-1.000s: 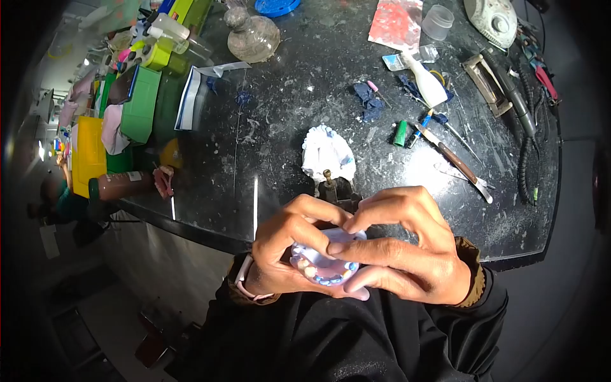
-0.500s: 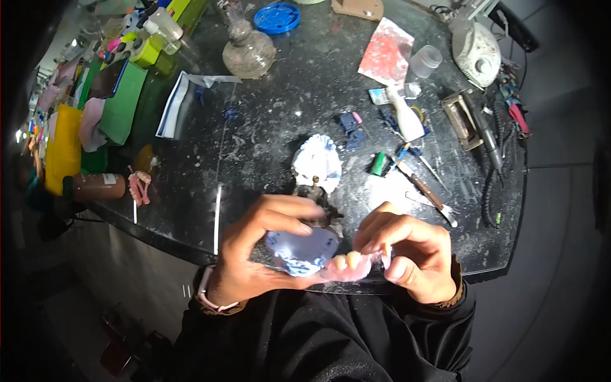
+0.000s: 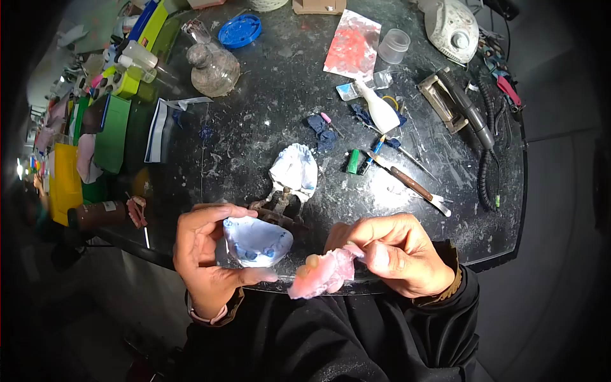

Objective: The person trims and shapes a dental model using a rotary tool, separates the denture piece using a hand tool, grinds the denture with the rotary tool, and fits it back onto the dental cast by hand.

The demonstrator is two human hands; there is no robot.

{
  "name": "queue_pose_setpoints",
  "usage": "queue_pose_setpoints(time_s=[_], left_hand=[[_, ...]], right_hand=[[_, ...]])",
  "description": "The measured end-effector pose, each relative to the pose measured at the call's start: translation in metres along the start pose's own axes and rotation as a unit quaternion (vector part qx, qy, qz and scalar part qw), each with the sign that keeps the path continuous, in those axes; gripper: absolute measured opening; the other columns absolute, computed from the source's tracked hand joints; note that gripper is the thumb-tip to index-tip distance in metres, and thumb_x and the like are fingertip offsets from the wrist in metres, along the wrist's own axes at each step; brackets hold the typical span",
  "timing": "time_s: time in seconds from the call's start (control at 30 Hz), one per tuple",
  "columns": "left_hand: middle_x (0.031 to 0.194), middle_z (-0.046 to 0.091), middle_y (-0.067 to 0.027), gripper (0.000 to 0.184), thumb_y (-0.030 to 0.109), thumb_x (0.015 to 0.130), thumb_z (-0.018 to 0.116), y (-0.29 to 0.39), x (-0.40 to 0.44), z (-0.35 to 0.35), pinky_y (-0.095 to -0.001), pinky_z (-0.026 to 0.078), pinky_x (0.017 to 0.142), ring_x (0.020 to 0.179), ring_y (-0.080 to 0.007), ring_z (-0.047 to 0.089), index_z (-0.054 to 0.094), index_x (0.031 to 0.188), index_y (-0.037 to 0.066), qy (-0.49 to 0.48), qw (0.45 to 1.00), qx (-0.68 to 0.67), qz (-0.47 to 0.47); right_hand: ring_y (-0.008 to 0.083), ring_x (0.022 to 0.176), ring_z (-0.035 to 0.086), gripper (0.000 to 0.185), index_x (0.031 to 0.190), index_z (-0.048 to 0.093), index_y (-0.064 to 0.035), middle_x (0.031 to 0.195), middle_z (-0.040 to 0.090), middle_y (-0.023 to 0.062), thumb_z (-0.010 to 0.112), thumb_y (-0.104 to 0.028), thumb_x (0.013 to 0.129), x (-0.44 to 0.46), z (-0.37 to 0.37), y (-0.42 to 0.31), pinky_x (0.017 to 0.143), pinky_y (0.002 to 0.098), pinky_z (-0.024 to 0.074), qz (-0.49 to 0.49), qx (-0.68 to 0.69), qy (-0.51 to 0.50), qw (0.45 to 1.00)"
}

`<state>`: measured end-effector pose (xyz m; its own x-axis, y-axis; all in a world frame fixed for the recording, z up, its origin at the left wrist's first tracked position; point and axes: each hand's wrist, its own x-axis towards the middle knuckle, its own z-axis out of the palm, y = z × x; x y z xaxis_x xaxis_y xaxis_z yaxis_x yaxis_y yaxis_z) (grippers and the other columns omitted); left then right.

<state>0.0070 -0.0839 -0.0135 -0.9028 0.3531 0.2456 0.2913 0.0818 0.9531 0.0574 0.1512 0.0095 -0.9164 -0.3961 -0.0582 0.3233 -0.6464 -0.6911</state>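
Your left hand [image 3: 202, 258] grasps the plaster cast [image 3: 258, 239] by its edges at the table's [image 3: 248, 146] near side, seemingly keeping its face uncovered, while your right hand [image 3: 407, 258] pinches one end of the pink denture [image 3: 321, 274] just right, likely leaving the rest clear.

The right hand [image 3: 401, 258] hides one end of the pink denture [image 3: 323, 274]; left of it, the left hand [image 3: 198, 258] blurs at the thumb; far beyond it, my view cuts off a brown board [image 3: 318, 6].
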Motion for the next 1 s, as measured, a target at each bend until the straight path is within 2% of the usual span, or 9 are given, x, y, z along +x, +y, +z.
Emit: queue_pose_setpoints(time_s=[0.13,0.33,0.43,0.57,0.73,0.9,1.0], left_hand=[[0.104,0.055,-0.0161,0.084,0.032,0.053,0.088,0.002,-0.003,-0.001,-0.0314,0.055,0.077,0.093,-0.0232,0.062,0.042,0.113,-0.005,-0.001,0.999,0.025,-0.031],[0.106,0.052,-0.0148,0.079,0.031,0.052,0.087,-0.004,0.000,0.011,-0.0313,0.056,0.075,0.090,-0.0235,0.063,0.048,0.109,-0.007,0.057,0.997,0.044,0.037],[0.106,0.050,-0.0141,0.078,0.030,0.052,0.087,0.001,0.006,0.012,-0.0318,0.056,0.074,0.089,-0.0242,0.063,0.050,0.109,-0.008,0.065,0.997,0.039,0.024],[0.104,0.053,-0.0128,0.073,0.026,0.058,0.087,0.008,0.015,0.015,-0.0294,0.054,0.074,0.088,-0.0211,0.063,0.052,0.112,-0.008,0.064,0.995,0.078,0.013],[0.099,0.057,-0.0105,0.058,0.017,0.068,0.082,0.010,0.026,0.022,-0.0267,0.052,0.073,0.085,-0.0174,0.064,0.056,0.113,-0.008,0.075,0.993,0.090,0.015],[0.094,0.059,-0.0095,0.045,0.008,0.072,0.077,0.014,0.039,0.029,-0.0261,0.051,0.071,0.085,-0.0161,0.064,0.057,0.110,-0.006,0.064,0.990,0.120,-0.025],[0.083,0.063,-0.0083,0.033,0.004,0.075,0.073,0.018,0.050,0.035,-0.0237,0.049,0.064,0.075,-0.0118,0.063,0.059,0.104,-0.005,0.051,0.986,0.152,-0.040]], right_hand=[[0.0011,0.077,0.049,0.030,0.112,0.060,-0.0001,0.101,0.066,0.0042,0.050,-0.025,0.097,-0.002,-0.002,-0.001,0.066,0.0173,0.0380,-0.004,0.005,-0.019,1.000],[-0.0009,0.071,0.044,0.032,0.111,0.061,0.0002,0.099,0.066,0.0027,0.048,-0.026,0.098,-0.005,-0.002,-0.003,0.061,0.0163,0.0340,0.002,0.016,-0.030,0.999],[-0.0010,0.072,0.044,0.033,0.111,0.061,0.0011,0.099,0.066,0.0031,0.047,-0.026,0.098,-0.006,-0.001,-0.002,0.061,0.0163,0.0340,0.005,0.033,-0.025,0.999],[0.0013,0.079,0.050,0.034,0.111,0.061,0.0031,0.099,0.066,0.0048,0.045,-0.025,0.099,-0.008,-0.002,-0.003,0.067,0.0176,0.0378,0.012,0.036,-0.030,0.999],[0.0053,0.091,0.055,0.035,0.111,0.061,0.0044,0.098,0.066,0.0058,0.044,-0.024,0.099,-0.007,-0.001,-0.002,0.076,0.0194,0.0409,-0.001,0.042,-0.049,0.998],[0.0040,0.086,0.054,0.032,0.109,0.062,0.0032,0.097,0.067,0.0057,0.046,-0.023,0.098,-0.010,0.000,-0.003,0.073,0.0183,0.0404,0.013,0.032,-0.034,0.999],[0.0028,0.083,0.052,0.030,0.107,0.063,0.0028,0.095,0.067,0.0045,0.050,-0.022,0.097,-0.009,0.001,-0.005,0.071,0.0180,0.0397,0.020,0.044,-0.031,0.998]])
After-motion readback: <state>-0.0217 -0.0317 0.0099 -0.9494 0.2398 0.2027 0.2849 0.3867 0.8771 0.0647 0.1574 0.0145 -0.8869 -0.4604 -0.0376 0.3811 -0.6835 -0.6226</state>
